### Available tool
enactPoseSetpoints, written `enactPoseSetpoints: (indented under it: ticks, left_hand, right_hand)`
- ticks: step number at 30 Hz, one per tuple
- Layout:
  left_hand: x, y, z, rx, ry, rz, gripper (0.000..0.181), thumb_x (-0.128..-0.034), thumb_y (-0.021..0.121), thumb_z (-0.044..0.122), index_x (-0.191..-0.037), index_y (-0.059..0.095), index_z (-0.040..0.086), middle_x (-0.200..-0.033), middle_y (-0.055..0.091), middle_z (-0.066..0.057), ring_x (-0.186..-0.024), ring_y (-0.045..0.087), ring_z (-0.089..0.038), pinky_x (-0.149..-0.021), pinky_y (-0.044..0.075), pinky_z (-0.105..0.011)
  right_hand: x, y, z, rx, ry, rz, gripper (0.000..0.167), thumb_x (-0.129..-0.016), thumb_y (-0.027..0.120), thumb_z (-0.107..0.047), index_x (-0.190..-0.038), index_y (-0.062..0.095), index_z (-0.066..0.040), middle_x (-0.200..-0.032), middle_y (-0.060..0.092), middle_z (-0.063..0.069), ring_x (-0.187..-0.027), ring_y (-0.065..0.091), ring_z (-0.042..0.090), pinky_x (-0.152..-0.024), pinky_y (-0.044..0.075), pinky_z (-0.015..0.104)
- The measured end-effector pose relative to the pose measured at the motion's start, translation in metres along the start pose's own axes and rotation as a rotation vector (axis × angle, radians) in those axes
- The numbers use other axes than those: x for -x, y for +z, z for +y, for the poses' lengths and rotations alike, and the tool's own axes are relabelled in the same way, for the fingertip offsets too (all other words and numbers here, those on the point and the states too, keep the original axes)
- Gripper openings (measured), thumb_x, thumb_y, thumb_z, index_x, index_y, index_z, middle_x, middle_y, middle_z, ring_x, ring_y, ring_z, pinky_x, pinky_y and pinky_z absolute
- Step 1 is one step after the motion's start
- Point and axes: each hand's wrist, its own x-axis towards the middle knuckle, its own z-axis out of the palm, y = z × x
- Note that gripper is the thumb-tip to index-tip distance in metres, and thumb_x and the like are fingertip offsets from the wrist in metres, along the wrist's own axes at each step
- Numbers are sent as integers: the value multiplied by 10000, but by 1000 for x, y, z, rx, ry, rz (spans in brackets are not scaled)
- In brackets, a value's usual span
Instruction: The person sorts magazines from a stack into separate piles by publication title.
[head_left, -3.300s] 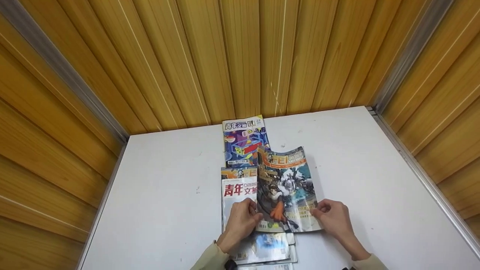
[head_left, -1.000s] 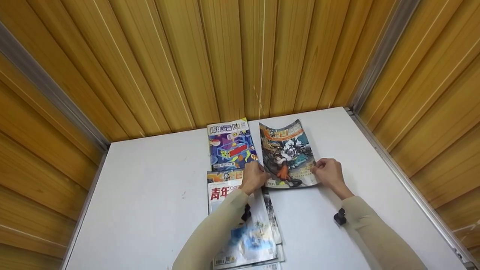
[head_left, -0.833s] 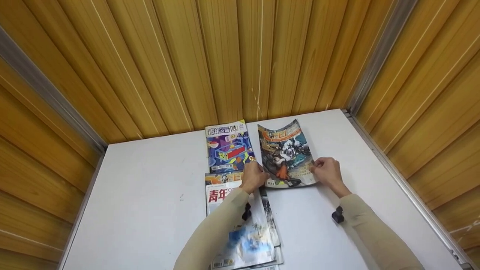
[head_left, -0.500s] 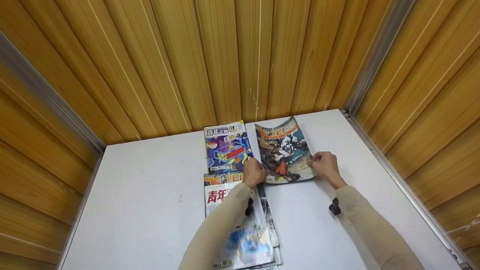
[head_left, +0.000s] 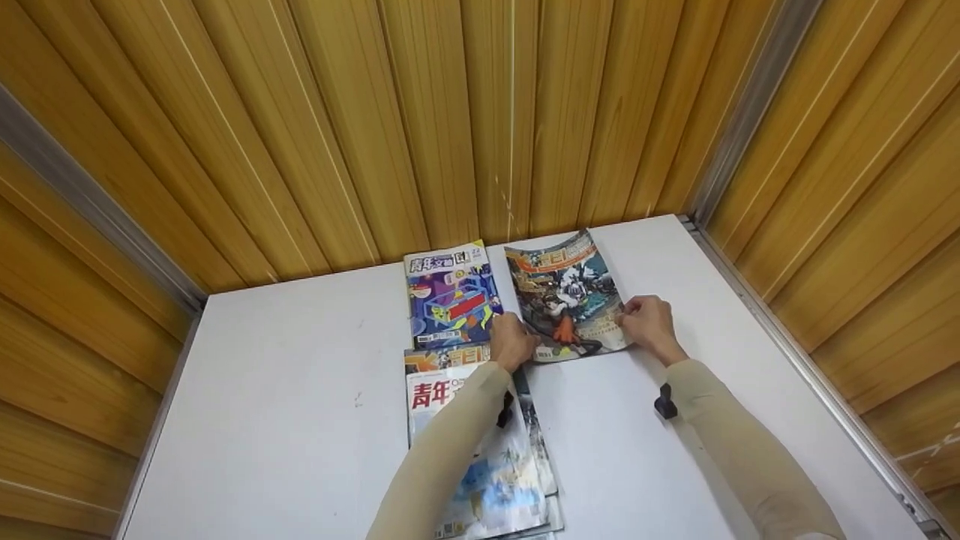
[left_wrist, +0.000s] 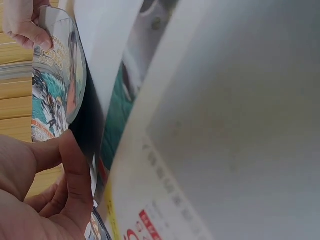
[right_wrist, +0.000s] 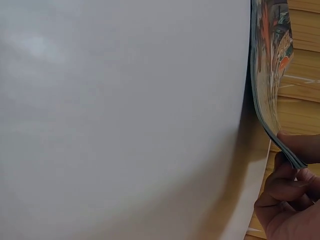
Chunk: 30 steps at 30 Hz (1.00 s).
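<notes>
A magazine (head_left: pixel 566 300) with a dark illustrated cover and an orange title band is held near the back of the table, its sides curving upward. My left hand (head_left: pixel 513 341) pinches its left edge near the lower corner. On the opposite edge, my right hand (head_left: pixel 649 328) grips with thumb and curled fingers; the right wrist view shows the bent page edges of the magazine (right_wrist: pixel 265 100) between the thumb and fingers. Just left of it lies a purple-and-blue magazine (head_left: pixel 454 300). Nearer me, under my left forearm, is an overlapping pile of magazines (head_left: pixel 499 480), topped by a pale cover with red characters.
The white table (head_left: pixel 285 405) ends at a ribbed wood-pattern wall (head_left: pixel 442 127) just behind the magazines. More such panels stand at left and right, with metal frame strips (head_left: pixel 795 337) along the table's side edges.
Both hands have carried the illustrated magazine from above the pile to the far table, right of the purple one. In the last second it has shifted slightly farther back. The camera view has also shifted.
</notes>
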Motion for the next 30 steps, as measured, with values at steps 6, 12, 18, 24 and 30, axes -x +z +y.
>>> enactPoseSetpoints:
  ticks: [6,12,18,24,30]
  left_hand:
    - [-4,4,0,-47,-9,21,375,-773,914,140,-621,572,158,-677,562,18,-684,536,-172,-630,464,-330]
    - [-4,8,-1,-73,0,10,157,-764,904,98,-800,762,41,-846,753,-104,-772,630,-216,-739,573,-409]
    - [-2,11,0,-94,27,76,251,-727,927,92,-910,809,-33,-969,797,-209,-875,719,-285,-849,613,-477]
    - [2,11,0,-102,33,77,270,-737,921,100,-940,807,-36,-961,796,-194,-825,704,-240,-770,609,-446]
    - [1,12,-2,-128,72,60,245,-771,888,91,-969,811,-31,-934,806,-185,-768,675,-204,-710,594,-418]
  right_hand:
    - [-4,1,4,23,-12,1,138,-906,764,-71,-837,730,44,-776,714,133,-764,597,256,-689,431,305]
    - [-4,2,8,51,11,-23,133,-920,743,-77,-859,735,40,-825,725,147,-808,614,273,-702,441,314]
    - [-5,3,11,57,31,-44,164,-947,742,-97,-920,750,65,-887,740,175,-826,619,273,-704,447,309]
    - [-1,4,14,51,62,-68,212,-966,740,-122,-997,749,87,-960,761,220,-853,654,280,-695,460,297]
    - [2,6,15,41,84,-64,275,-1000,723,-162,-1078,727,102,-1049,757,265,-921,678,320,-779,519,381]
